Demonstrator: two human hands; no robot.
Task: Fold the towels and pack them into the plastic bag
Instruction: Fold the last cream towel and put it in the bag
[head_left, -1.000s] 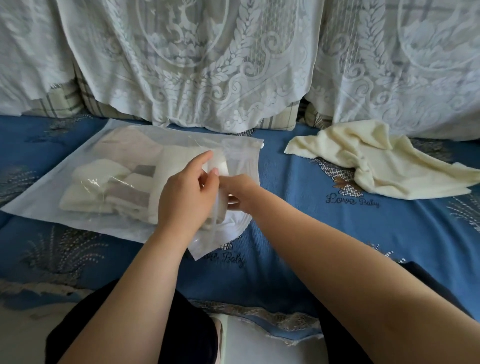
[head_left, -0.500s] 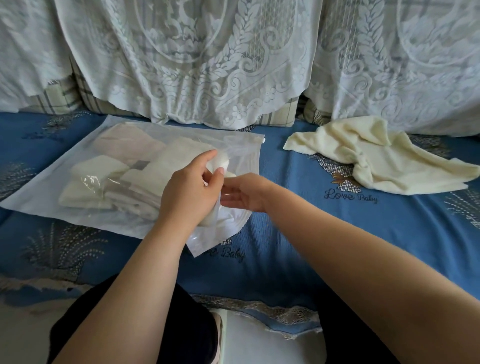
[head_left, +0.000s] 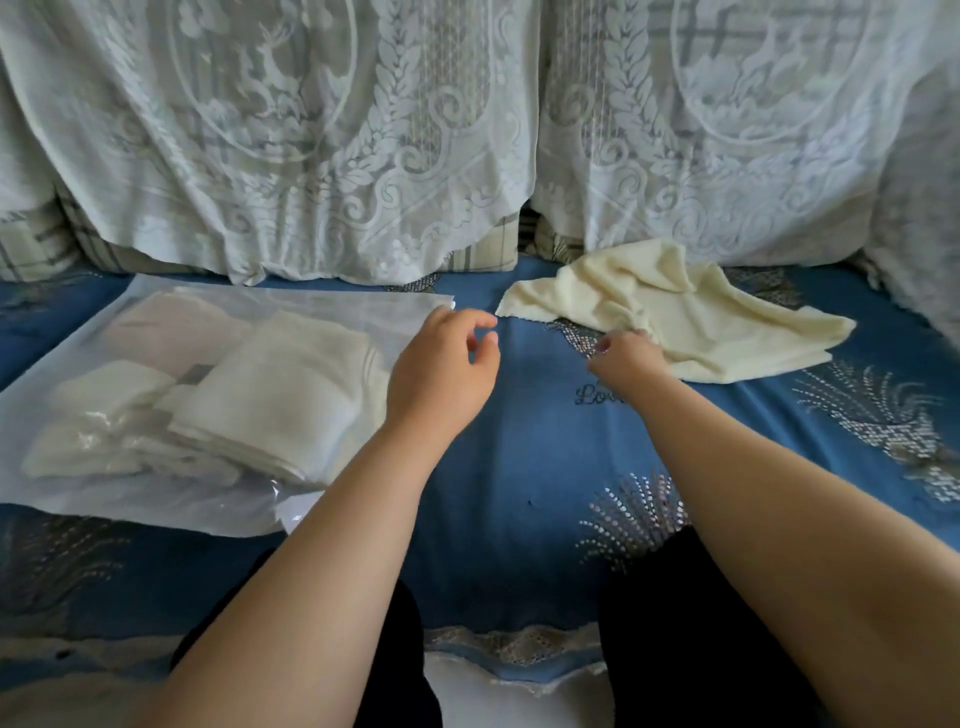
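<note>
Here, both hands hang loosely uncurled; right hand (head_left: 631, 358) perhaps grazes the crumpled cream towel (head_left: 691, 322).

Blue bedspread (head_left: 519, 467): plastic bag (head_left: 78, 499), loose towel (head_left: 727, 332).

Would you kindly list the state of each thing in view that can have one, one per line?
Plastic bag: lying flat on the blue cover, holding folded towels.
Folded towels: stacked inside the bag.
Loose towel: unfolded, crumpled on the cover, outside the bag.
Left hand: fingers relaxed, holding nothing, near the bag's right edge.
Right hand: at the loose towel's near edge; grip unclear.
</note>
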